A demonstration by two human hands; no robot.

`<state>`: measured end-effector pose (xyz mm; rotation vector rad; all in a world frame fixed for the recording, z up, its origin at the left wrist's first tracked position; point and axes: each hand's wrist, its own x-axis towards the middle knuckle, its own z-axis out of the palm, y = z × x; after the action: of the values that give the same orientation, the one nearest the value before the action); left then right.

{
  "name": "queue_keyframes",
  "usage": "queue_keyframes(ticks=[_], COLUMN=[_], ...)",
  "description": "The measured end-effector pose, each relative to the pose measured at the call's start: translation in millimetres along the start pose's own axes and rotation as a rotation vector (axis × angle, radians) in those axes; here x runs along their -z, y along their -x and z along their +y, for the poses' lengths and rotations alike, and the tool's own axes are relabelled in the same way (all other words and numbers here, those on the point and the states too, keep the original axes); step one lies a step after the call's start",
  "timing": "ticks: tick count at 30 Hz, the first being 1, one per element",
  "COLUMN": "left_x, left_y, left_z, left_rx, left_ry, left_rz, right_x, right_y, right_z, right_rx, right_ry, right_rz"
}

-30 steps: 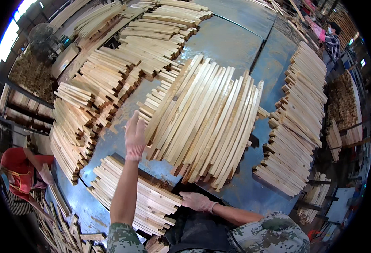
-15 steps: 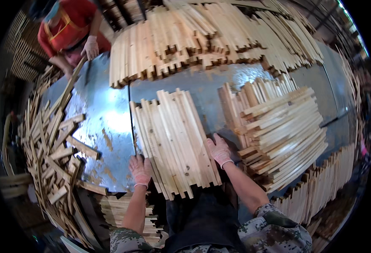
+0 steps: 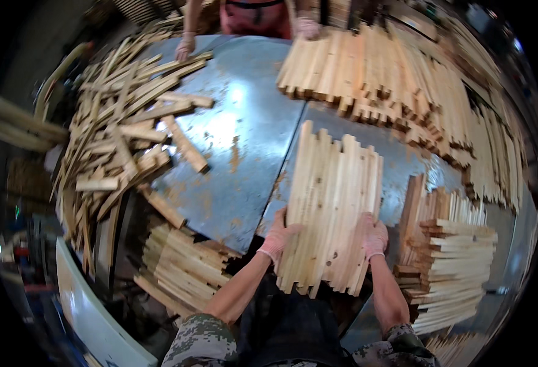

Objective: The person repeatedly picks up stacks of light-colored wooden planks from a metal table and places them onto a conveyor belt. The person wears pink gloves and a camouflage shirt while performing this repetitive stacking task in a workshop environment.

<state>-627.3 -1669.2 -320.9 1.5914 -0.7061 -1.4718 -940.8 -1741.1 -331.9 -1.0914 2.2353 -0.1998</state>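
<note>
In front of me is a flat row of pale wooden strips [image 3: 330,208] lying side by side, their ends uneven and a few showing dark knots. My left hand [image 3: 275,235], in a thin whitish glove, grips the row's left edge with the thumb over the top. Gloved the same way, my right hand [image 3: 375,237] clasps the right edge. The row is squeezed between both hands, its near end past the table's edge. Whether it is raised off the metal table [image 3: 232,140] I cannot tell. The fingers underneath are hidden.
Loose offcuts [image 3: 122,134] lie heaped at the left. Long stacked strips [image 3: 367,73] cover the far right, and a crosswise stack [image 3: 452,263] stands at my right. Another stack [image 3: 183,263] sits low at left. A co-worker's gloved hands [image 3: 185,46] rest across the table.
My view has swung left. My hands have closed on the row's two sides, and its strips now point more straight away from me. The co-worker's hands are now apart at the far edge.
</note>
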Motion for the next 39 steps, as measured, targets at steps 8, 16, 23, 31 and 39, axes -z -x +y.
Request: queue_keyframes(ticks=[8,16,23,31,39], left_x=[-5.3,46.2,127.4,231.9,340.9], left_y=[78.8,237.2,403.3,656.5,901.2], left_z=[-1.6,15.5,-6.8,-84.9,-207.5], left_rx=[-0.001,-0.175,-0.34,-0.523,-0.286], left_ry=[0.083,0.164,0.467,0.633,0.665], left_rz=[0.115,0.419,0.869,1.203,1.363], right_x=[-4.1,-33.7,-65.8,-97.2,-179.9], right_y=[25.7,82.9,292.2,614.4,886.2], right_z=[31.6,-11.0,-139.2,-147.4,-47.0], right_rx=[0.149,0.495,0.926,1.488,1.754], right_ry=[-0.387,-0.384,-0.331,0.113,0.476], right_rz=[-0.162,-0.318,-0.651,-0.63,-0.804])
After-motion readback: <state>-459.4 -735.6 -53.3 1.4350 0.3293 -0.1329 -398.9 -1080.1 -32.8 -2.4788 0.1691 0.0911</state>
